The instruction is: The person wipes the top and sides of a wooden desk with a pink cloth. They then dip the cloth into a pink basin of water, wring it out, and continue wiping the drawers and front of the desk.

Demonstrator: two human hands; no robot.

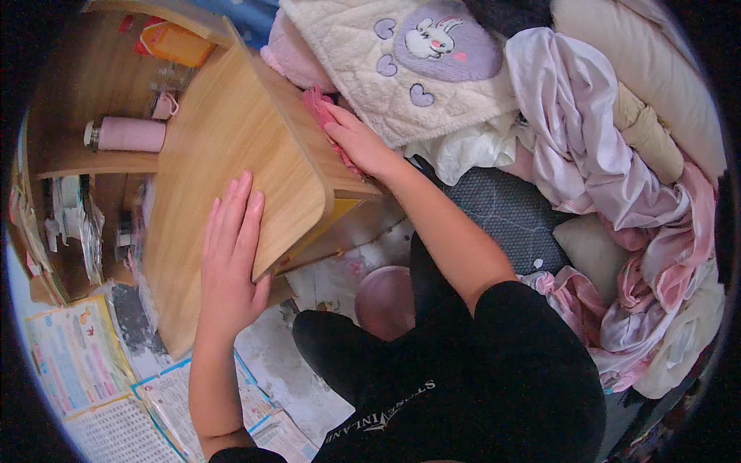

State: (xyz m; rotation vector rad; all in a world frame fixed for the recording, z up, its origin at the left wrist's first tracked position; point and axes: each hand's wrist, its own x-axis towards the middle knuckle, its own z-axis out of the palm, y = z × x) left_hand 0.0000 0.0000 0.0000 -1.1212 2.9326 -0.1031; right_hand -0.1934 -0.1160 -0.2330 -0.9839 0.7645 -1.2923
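Observation:
My left hand lies flat on the light wooden desk top, near its rounded corner, with the fingers stretched out and nothing held. On the outer side of the desk's raised edge, my right hand presses a crumpled pink-red cloth against the wooden side panel. Part of the cloth shows past the fingertips and more below the palm. A pink bottle with a metallic cap lies at the back of the desk, beside a small pink cup.
Shelves with books and papers stand at the left. Printed sheets lie below. On the right, a cream rabbit-patterned blanket and twisted pink bedding lie by a dark textured mat. A pink round container stands near my legs.

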